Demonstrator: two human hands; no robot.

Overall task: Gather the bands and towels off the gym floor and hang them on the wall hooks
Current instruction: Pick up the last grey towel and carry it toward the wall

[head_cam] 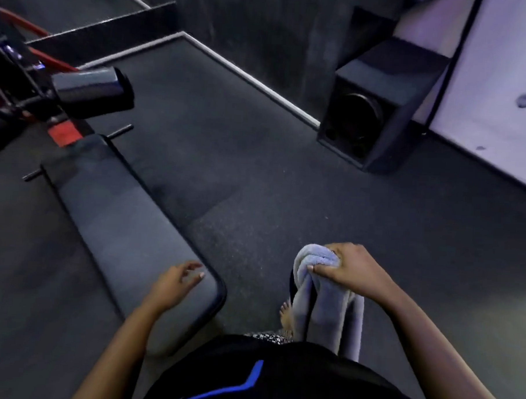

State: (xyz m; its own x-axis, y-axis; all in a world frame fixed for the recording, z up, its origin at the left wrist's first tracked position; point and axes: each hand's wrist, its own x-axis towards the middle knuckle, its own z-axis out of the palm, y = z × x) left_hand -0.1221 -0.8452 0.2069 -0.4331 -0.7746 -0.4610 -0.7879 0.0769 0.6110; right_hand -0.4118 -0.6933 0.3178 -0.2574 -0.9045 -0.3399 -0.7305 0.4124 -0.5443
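Note:
My right hand (347, 269) grips a bunched grey towel (323, 298) that hangs down in folds in front of my legs. A thin dark strap or band (291, 286) seems to hang with the towel on its left side, but it is hard to make out. My left hand (176, 283) hovers with loosely spread fingers over the near end of a padded bench, holding nothing. No wall hooks show in this view.
A dark padded weight bench (125, 223) runs from lower centre to the upper left, joined to a black and red machine frame (26, 77). A black speaker box (377, 113) stands by the white wall (501, 89). Dark rubber floor (256, 175) lies between.

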